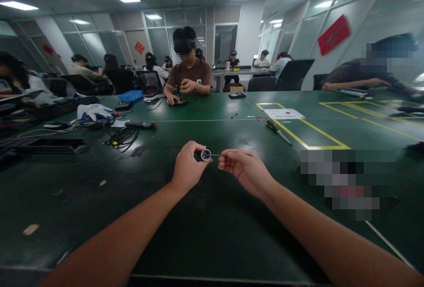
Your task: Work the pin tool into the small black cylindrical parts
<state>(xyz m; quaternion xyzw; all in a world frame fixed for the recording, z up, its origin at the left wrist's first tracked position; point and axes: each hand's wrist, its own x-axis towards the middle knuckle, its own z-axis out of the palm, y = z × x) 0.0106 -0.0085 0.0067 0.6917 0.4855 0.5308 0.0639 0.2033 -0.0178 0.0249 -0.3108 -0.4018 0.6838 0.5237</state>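
Above the green table, my left hand (188,166) is closed around a small round piece (205,155) with a pale rim and a dark inside. Its open end faces me, and its depth is hidden. A thin pale strand (215,155) runs level from the round piece to my right hand (245,168). Thumb and forefinger of that hand pinch the strand's outer end, with the other fingers curled below. Whether it is a wire or a stiff rod I cannot tell.
A screwdriver (278,131) lies ahead on the right, near yellow tape lines (326,147) and a paper sheet (285,114). Black cables (122,139) and white gloves (94,112) are at left. A blurred patch (347,181) covers something at right. A co-worker (188,73) sits opposite.
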